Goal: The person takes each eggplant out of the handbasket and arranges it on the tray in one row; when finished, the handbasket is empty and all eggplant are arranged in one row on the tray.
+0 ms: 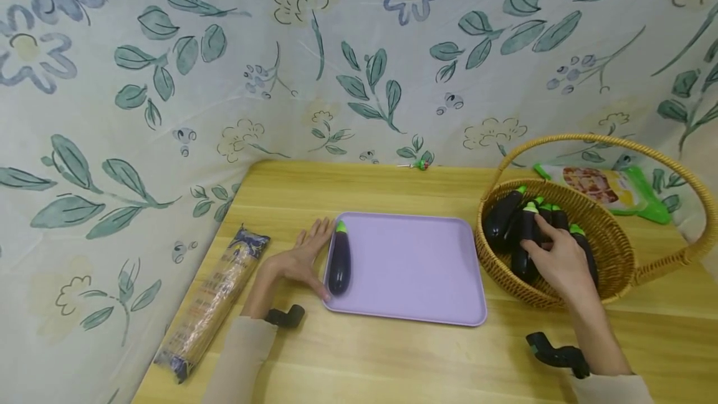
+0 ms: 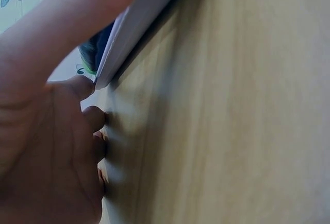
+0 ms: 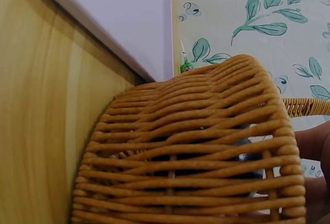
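Observation:
My right hand [image 1: 561,260] reaches into a wicker basket [image 1: 617,248] and pinches a dark eggplant [image 1: 528,224] with a green cap between thumb and fingers. Several more eggplants lie around it in the basket. The right wrist view has the woven basket wall [image 3: 191,147] in front, hiding most of the hand. A lilac tray [image 1: 415,267] lies left of the basket, with one eggplant [image 1: 339,262] lengthwise along its left side. My left hand [image 1: 297,264] rests at the tray's left edge, fingers extended and thumb spread toward the near corner.
A clear packet of noodles [image 1: 215,304] lies left of the tray. Behind the basket is a green-edged food bag [image 1: 606,189]. A small wrapped lollipop [image 1: 419,164] sits at the table's back edge, before a floral cloth [image 1: 359,80]. The basket's tall handle [image 1: 594,139] arches over it.

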The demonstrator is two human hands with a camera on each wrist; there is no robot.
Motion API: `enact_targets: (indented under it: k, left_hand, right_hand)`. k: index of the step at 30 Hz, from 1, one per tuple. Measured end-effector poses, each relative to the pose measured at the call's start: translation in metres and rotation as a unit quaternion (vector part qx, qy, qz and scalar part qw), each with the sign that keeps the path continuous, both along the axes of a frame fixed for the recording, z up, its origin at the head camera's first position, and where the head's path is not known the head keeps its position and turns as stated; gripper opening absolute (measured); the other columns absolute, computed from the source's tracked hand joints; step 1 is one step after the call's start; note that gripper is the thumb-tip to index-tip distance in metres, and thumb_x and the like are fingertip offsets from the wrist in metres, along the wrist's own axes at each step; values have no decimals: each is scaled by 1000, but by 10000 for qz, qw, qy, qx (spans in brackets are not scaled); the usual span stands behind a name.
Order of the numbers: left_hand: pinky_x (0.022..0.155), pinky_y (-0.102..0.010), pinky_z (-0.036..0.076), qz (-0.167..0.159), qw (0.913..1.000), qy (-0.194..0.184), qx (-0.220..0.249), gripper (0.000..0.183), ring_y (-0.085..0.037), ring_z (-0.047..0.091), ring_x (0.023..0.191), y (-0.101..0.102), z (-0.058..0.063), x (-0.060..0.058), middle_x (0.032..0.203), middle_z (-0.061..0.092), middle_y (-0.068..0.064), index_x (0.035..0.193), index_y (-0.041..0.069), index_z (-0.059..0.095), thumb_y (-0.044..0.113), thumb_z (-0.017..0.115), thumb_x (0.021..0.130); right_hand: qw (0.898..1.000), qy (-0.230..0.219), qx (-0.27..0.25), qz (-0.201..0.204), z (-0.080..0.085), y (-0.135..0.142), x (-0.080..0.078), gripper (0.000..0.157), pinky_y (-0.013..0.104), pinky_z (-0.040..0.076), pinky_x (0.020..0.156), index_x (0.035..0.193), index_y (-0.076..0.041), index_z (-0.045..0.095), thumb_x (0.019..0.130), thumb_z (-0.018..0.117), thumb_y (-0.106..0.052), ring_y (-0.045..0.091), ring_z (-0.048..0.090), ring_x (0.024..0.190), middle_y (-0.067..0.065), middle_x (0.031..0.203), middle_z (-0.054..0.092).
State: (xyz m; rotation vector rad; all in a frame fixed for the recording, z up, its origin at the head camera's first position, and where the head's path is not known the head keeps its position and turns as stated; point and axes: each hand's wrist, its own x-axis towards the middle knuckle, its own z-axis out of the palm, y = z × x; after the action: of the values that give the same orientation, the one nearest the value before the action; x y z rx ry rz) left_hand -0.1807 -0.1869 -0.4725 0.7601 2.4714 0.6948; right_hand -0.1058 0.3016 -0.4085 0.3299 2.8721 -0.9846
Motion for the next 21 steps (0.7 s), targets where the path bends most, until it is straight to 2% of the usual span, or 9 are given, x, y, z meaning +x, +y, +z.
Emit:
enact_targets:
  k: [7, 9, 13, 15, 17, 18, 21]
  left_hand:
    - [128, -62, -13, 25, 10000, -37, 5, 162, -38, -23, 159, 2, 3, 0, 171, -23, -17, 165, 12, -14, 46, 101, 56]
    - [128, -63, -13, 13, 10000, -38, 7, 162, -39, -23, 159, 2, 4, -1, 171, -23, -18, 165, 12, -14, 46, 101, 56]
    - [128, -62, -13, -8, 10000, -70, -31, 162, -38, -23, 159, 1, 6, -3, 171, -23, -17, 165, 13, -15, 46, 100, 56]
    - [128, -62, -14, -2, 9999, -109, -44, 162, -38, -24, 158, 0, 7, -3, 171, -24, -17, 165, 13, -15, 46, 100, 56]
    - [127, -63, -14, 4, 9999, -147, -37, 163, -39, -24, 158, 0, 9, -4, 171, -24, -17, 165, 12, -15, 46, 101, 56]
    - [127, -63, -14, 1, 9999, -160, -37, 163, -39, -24, 158, -1, 9, -4, 171, -24, -18, 165, 12, -15, 46, 101, 56]
    - [127, -62, -14, -3, 9998, -198, -26, 162, -38, -24, 158, -1, 11, -6, 171, -24, -17, 165, 13, -15, 46, 100, 56]
  right_hand:
    - [9989, 188, -421, 11, 7, 7, 0, 70, 47, 54, 75, 166, -19, 12, 109, 46, -41, 57, 44, 131, 40, 160, 28]
    - [9980, 200, -592, 32, 11, 7, 1, 70, 43, 52, 72, 166, -22, 13, 108, 46, -44, 54, 46, 128, 38, 161, 28]
    - [9965, 261, -784, 86, 19, 5, 4, 70, 33, 42, 58, 166, -24, 15, 108, 48, -47, 35, 53, 106, 37, 162, 28]
    - [9963, 330, -777, 154, 23, 3, 5, 70, 31, 38, 54, 166, -25, 18, 107, 48, -48, 21, 52, 96, 36, 162, 30]
    - [9960, 349, -792, 197, 28, 0, 6, 70, 32, 37, 52, 166, -27, 19, 107, 49, -49, 14, 49, 86, 36, 162, 31]
    - [9958, 362, -811, 215, 30, -1, 7, 69, 32, 37, 52, 165, -28, 19, 107, 49, -49, 12, 48, 84, 35, 161, 32]
    - [9953, 368, -859, 238, 37, -5, 9, 68, 29, 37, 55, 165, -31, 20, 107, 50, -49, 7, 47, 91, 32, 160, 36]
